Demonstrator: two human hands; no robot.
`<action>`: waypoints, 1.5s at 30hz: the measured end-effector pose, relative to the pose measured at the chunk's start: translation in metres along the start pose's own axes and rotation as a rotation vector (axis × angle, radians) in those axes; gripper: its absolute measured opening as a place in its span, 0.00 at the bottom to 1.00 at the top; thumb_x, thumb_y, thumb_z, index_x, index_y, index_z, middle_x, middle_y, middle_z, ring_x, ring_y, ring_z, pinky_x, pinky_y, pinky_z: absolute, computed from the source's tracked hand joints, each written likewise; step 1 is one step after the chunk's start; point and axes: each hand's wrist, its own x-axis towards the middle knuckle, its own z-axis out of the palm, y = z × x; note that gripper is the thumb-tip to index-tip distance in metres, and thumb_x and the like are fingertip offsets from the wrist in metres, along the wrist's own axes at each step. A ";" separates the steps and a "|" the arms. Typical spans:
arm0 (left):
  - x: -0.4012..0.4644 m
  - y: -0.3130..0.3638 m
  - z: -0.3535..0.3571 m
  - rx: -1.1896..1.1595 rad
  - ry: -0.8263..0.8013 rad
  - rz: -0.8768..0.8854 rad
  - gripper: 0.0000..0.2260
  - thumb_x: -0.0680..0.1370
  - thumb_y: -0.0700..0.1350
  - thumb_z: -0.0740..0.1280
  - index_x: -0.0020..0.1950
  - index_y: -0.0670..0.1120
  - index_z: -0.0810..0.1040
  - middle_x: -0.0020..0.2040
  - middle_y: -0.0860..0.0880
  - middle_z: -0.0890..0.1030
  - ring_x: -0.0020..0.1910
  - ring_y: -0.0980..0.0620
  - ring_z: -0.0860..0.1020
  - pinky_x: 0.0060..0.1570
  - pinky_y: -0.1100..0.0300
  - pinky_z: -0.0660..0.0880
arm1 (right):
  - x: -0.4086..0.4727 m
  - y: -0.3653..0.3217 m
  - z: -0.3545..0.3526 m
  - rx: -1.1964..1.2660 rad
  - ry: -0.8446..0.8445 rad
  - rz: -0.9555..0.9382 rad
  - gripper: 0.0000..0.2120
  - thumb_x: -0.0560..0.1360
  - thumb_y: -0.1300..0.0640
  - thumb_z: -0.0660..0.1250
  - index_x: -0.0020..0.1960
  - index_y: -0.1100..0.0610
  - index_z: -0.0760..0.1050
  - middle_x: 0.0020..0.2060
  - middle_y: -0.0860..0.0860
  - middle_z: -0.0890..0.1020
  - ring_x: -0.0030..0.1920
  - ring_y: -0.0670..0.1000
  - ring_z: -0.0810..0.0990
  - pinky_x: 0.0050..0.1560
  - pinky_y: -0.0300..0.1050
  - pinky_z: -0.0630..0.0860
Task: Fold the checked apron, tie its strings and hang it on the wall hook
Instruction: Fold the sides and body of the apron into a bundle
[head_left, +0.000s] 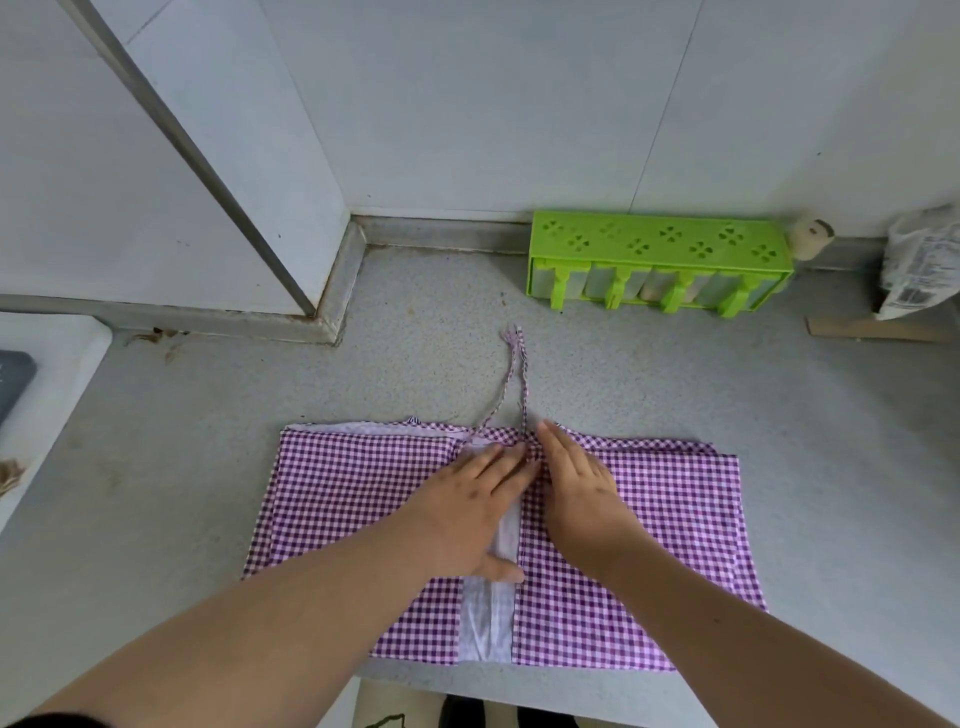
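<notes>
From the head view, the checked apron (675, 519) lies flat on the grey counter (208, 441), both sides folded inward so a pale strip shows between them. The left hand (467, 512) and right hand (579, 486) press flat on the cloth by that strip, fingers straight, gripping nothing. The strings (514, 374) trail toward the wall. A green rack (660, 239) stands behind
</notes>
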 end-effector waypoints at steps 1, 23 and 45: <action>0.002 0.001 0.001 -0.011 -0.017 -0.007 0.55 0.74 0.79 0.56 0.82 0.50 0.28 0.84 0.46 0.30 0.83 0.45 0.32 0.83 0.43 0.39 | -0.001 0.000 -0.003 -0.005 0.024 0.007 0.35 0.82 0.62 0.52 0.85 0.51 0.41 0.84 0.47 0.46 0.82 0.45 0.42 0.83 0.52 0.42; 0.014 0.005 0.007 -0.030 -0.112 -0.058 0.53 0.71 0.82 0.55 0.80 0.61 0.25 0.79 0.47 0.20 0.78 0.42 0.23 0.78 0.38 0.30 | -0.069 0.021 0.004 -0.321 -0.049 0.112 0.36 0.83 0.36 0.41 0.82 0.53 0.31 0.81 0.51 0.31 0.80 0.51 0.28 0.81 0.56 0.35; -0.147 -0.090 0.083 -0.916 0.167 -1.167 0.54 0.65 0.79 0.68 0.82 0.50 0.57 0.77 0.42 0.67 0.76 0.37 0.68 0.72 0.38 0.71 | -0.042 -0.071 0.022 -0.490 -0.293 0.171 0.44 0.75 0.23 0.46 0.81 0.39 0.30 0.81 0.53 0.31 0.81 0.63 0.32 0.77 0.73 0.42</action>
